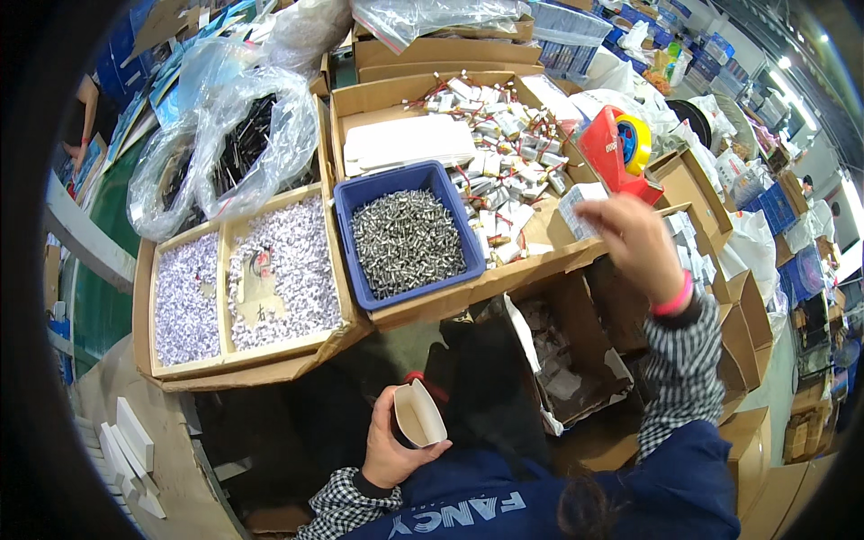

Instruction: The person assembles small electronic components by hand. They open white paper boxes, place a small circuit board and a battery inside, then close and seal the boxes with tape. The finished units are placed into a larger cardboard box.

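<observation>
My left hand (393, 441) is closed around a small white cardboard box (419, 416). The box stands with its top open toward me, and its inside looks bare and brownish. Over the near edge of the big carton, my right hand (634, 241) is raised with fingers stretched leftward and somewhat apart, and I see nothing in them. Just past its fingertips lies a stack of white printed papers (580, 209); whether they touch is unclear. Behind that hand is a red tape dispenser (601, 148) with a yellow tape roll (635, 144).
A blue bin (353, 261) of small metal cylinders stands beside a divided wooden tray (224, 297) of small white pieces. Wired white parts (508, 135) fill the carton behind. Black pieces lie in a plastic bag (292, 108). Below my right arm is an open carton (589, 310).
</observation>
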A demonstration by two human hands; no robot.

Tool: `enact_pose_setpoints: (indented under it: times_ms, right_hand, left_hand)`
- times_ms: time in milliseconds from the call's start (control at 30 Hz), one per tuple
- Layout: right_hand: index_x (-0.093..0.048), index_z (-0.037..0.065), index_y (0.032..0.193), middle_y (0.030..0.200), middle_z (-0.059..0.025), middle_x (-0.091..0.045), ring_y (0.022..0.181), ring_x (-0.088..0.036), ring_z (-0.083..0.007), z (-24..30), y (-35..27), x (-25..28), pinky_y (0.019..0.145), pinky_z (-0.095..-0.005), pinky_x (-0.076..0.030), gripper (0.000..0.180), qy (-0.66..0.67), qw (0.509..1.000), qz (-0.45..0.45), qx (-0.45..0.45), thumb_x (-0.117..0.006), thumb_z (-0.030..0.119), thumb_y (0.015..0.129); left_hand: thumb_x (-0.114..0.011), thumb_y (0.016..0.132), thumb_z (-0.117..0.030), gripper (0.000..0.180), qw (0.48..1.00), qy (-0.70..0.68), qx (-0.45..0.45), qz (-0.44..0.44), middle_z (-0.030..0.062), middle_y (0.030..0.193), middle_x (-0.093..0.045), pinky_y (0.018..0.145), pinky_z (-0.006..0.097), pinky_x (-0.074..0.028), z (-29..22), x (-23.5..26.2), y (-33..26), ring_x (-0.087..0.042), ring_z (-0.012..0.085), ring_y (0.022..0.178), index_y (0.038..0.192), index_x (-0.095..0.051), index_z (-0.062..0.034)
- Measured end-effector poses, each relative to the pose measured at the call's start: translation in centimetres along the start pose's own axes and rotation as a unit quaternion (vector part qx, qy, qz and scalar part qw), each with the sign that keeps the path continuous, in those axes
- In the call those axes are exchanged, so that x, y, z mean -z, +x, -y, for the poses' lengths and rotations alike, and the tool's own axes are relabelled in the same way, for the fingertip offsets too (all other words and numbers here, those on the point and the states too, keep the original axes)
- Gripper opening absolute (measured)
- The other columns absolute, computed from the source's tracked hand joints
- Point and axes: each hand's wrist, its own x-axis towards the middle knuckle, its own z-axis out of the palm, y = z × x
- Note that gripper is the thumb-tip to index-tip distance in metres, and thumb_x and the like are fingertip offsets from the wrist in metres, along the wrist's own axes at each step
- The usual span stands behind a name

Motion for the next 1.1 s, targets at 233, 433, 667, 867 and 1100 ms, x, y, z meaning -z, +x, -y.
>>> enact_pose_setpoints:
  times_ms: [233,433,667,867,1100]
  right_hand:
    - [-0.064,0.004,0.109,0.098,-0.0164,-0.067,0.094,-0.064,-0.0329,-4.7,3.5,1.7,0.082,-0.0393,-0.050,0.035,-0.108,0.975,0.186,-0.058,-0.060,0.030,0.087]
    - [-0.063,0.001,0.110,0.094,-0.0201,-0.066,0.091,-0.064,-0.0347,-4.7,2.6,1.9,0.079,-0.0403,-0.050,0.051,-0.080,0.971,0.195,-0.110,-0.066,0.042,0.080]
    - [-0.064,0.004,0.098,0.085,-0.0177,-0.067,0.084,-0.065,-0.0332,-4.7,2.6,1.9,0.074,-0.0407,-0.051,0.044,-0.089,0.966,0.187,-0.154,-0.066,0.044,0.079]
    - [-0.065,0.009,0.097,0.079,-0.0131,-0.068,0.078,-0.067,-0.0302,-3.5,3.3,1.6,0.071,-0.0411,-0.052,0.042,-0.203,0.948,0.168,-0.179,-0.063,0.046,0.079]
    - [-0.065,0.011,0.099,0.077,-0.0115,-0.068,0.076,-0.067,-0.0298,-3.1,3.8,1.0,0.069,-0.0413,-0.053,0.039,-0.209,0.951,0.167,-0.156,-0.064,0.045,0.079]
  left_hand:
    - [-0.089,0.061,-0.019,0.093,0.999,-0.023,0.049,-0.003,0.0101,0.120,-0.051,0.097,0.034,-0.042,0.8,-0.3,-0.1,-0.051,0.0201,0.112,0.135,-0.034,-0.0043]
    - [-0.089,0.061,-0.020,0.095,0.998,-0.022,0.056,0.017,0.0110,0.122,-0.049,0.098,0.035,-0.041,1.1,-0.2,0.2,-0.050,0.0212,0.114,0.136,-0.033,-0.0043]
    - [-0.089,0.061,-0.023,0.097,0.997,-0.026,0.061,0.032,0.0118,0.124,-0.047,0.099,0.035,-0.040,0.7,-0.3,0.6,-0.049,0.0216,0.116,0.137,-0.032,-0.0041]
    - [-0.089,0.062,-0.024,0.096,0.997,-0.011,0.067,0.025,0.0119,0.124,-0.047,0.100,0.035,-0.040,0.8,-0.3,0.4,-0.049,0.0219,0.116,0.137,-0.032,-0.0039]
    - [-0.089,0.062,-0.022,0.096,0.997,-0.032,0.070,0.026,0.0114,0.124,-0.047,0.099,0.035,-0.041,0.0,-0.5,0.6,-0.049,0.0213,0.115,0.137,-0.032,-0.0042]
